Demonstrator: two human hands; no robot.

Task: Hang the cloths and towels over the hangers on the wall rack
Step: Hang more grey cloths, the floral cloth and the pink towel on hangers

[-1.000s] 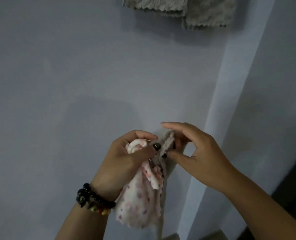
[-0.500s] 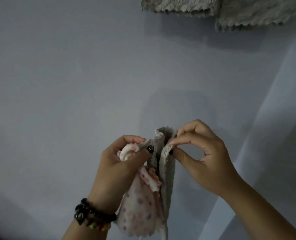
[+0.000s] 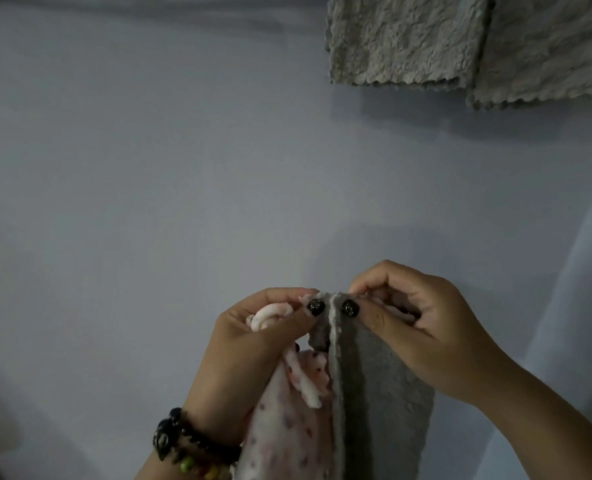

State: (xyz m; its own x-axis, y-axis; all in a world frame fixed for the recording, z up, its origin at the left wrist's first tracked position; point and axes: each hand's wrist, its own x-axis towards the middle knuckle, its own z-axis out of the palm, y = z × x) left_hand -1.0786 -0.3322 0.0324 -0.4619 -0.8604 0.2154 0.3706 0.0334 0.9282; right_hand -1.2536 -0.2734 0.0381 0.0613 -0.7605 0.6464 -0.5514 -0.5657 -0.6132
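Grey cloth hangs at 6 o'clock in the view, held up in front of the wall by both hands at its top edge. Right hand sits at 3 o'clock of that edge; thumb and curled fingers pinch the top corner, dark-painted thumbnail showing. Left hand sits at 9 o'clock of it; thumb and forefinger pinch the adjoining part of the edge, nail also dark. The same left hand grips a bunched dotted cloth, white with pink spots, which trails down toward 6 o'clock, touching the grey cloth's left side. Beaded bracelet on the left wrist. Two grey towels with scalloped edges hang against the wall at 1 o'clock, side by side and overlapping, well apart from the hands. Their support lies beyond the top of the view.
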